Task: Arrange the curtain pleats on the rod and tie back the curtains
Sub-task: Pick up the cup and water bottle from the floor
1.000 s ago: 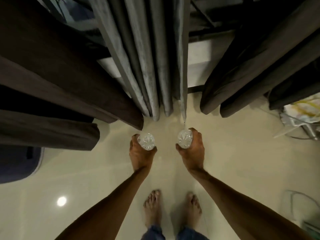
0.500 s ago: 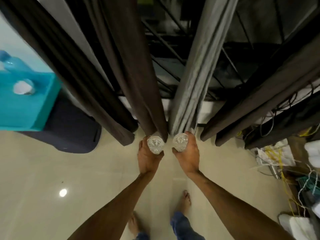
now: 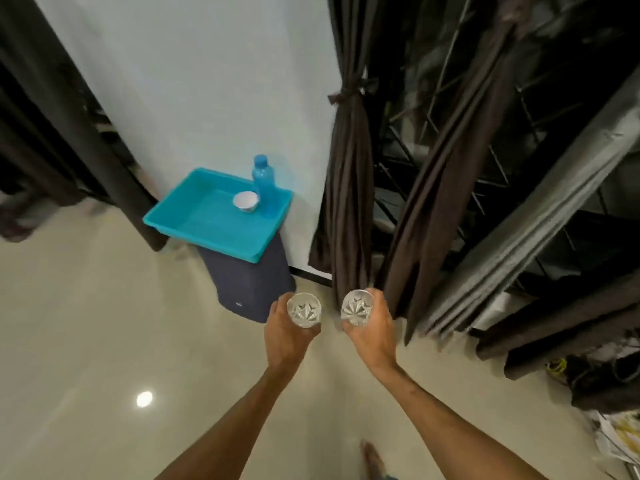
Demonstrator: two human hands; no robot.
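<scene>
View has swung left vs 0.5 s ago: teal tray (image 3: 166, 221) w/ blue bottle (image 3: 263, 183) now in full sight, and a tied brown curtain (image 3: 349, 188) shows. Left hand (image 3: 289, 339) still grips a cut-glass piece (image 3: 304, 310), right hand (image 3: 375, 336) a second cut-glass piece (image 3: 356, 307) (finials? can't tell). Loose brown curtain (image 3: 436, 202) and grey curtain (image 3: 540, 216) prob. still need tying. Rod out of frame.

Matt brown cloth curtains (image 3: 349, 188), glossy cream floor tiles (image 3: 86, 341), a smooth turquoise plastic tray (image 3: 207, 233), clear cut-glass tumblers (image 3: 304, 310)
</scene>
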